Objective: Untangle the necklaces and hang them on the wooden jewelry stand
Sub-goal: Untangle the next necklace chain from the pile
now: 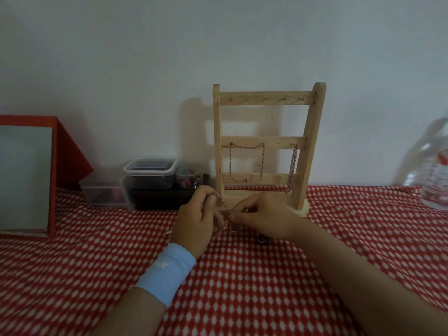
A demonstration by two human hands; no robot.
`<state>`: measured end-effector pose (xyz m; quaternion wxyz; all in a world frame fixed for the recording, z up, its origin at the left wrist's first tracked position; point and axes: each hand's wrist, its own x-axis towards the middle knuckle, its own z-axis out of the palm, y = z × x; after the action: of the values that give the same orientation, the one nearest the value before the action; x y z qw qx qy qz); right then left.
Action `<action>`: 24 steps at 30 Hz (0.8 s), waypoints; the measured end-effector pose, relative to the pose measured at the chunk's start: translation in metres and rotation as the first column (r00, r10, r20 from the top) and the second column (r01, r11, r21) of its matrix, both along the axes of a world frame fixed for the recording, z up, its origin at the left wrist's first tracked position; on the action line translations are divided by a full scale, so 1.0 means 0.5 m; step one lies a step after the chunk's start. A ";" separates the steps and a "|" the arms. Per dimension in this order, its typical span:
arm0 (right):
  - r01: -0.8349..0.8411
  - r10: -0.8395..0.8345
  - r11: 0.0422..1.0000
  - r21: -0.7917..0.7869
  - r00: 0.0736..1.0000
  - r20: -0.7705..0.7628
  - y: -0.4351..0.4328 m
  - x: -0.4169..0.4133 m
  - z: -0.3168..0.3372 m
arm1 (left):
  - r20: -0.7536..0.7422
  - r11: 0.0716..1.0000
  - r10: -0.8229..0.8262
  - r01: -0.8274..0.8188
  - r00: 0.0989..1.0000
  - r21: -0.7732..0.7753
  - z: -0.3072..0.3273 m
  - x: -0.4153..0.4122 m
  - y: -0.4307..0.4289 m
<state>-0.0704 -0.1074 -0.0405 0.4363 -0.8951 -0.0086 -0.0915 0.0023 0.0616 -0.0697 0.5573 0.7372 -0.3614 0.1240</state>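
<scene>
A thin silver necklace (pixel 224 206) is stretched between my two hands, just in front of the wooden jewelry stand (pixel 306 151). My left hand (pixel 197 224), with a light blue wristband, pinches its upper end. My right hand (pixel 264 217) pinches it lower down, where a small loop hangs. One chain (pixel 246 146) drapes across two hooks of the stand's middle bar. Another chain (pixel 291 169) hangs from a hook at that bar's right end. A small dark piece (pixel 262 239) lies on the cloth under my right hand; what it is cannot be made out.
The table wears a red cloth with white dots (pixel 242 287). Stacked clear plastic boxes (pixel 150 173) and a small jar (pixel 188 177) stand left of the stand. A red box with a grey panel (pixel 29 175) is at far left, a clear plastic bottle (pixel 434 170) at far right.
</scene>
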 end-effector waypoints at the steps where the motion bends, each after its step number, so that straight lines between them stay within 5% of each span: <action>1: 0.015 -0.015 1.000 -0.010 1.000 -0.013 -0.002 -0.001 0.003 | 0.055 0.999 0.051 -0.050 0.997 -0.017 0.002 0.001 0.000; 5: 0.061 -0.077 0.982 -0.181 0.993 -0.084 -0.009 -0.003 0.008 | 0.046 0.976 0.140 -0.130 0.989 -0.175 0.008 0.012 0.002; 9: -0.056 0.035 0.990 -0.130 0.987 -0.155 -0.012 -0.005 0.004 | 0.011 0.940 0.291 -0.283 0.957 -0.191 0.015 0.021 0.013; 16: -0.052 0.077 0.991 0.121 0.973 -0.216 -0.021 -0.022 0.021 | -0.056 0.810 0.545 -0.507 0.837 0.295 0.010 0.062 0.049; 19: -0.095 0.138 0.980 0.175 0.958 -0.250 -0.026 -0.026 0.024 | 0.182 0.692 0.555 -0.572 0.812 0.442 -0.006 0.061 0.041; 21: -0.088 0.128 0.980 0.181 0.966 -0.223 -0.026 -0.025 0.021 | 0.215 0.791 0.423 -0.475 0.880 0.386 -0.007 0.046 0.027; 24: -0.045 0.079 0.971 0.235 0.987 -0.140 -0.019 -0.022 0.020 | -0.002 0.960 0.045 -0.043 0.999 0.275 0.006 0.003 0.003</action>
<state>-0.0816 -0.1171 -0.0308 0.5394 -0.8419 0.0064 -0.0115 0.0039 0.0632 -0.0668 0.4481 0.8158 -0.3563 0.0819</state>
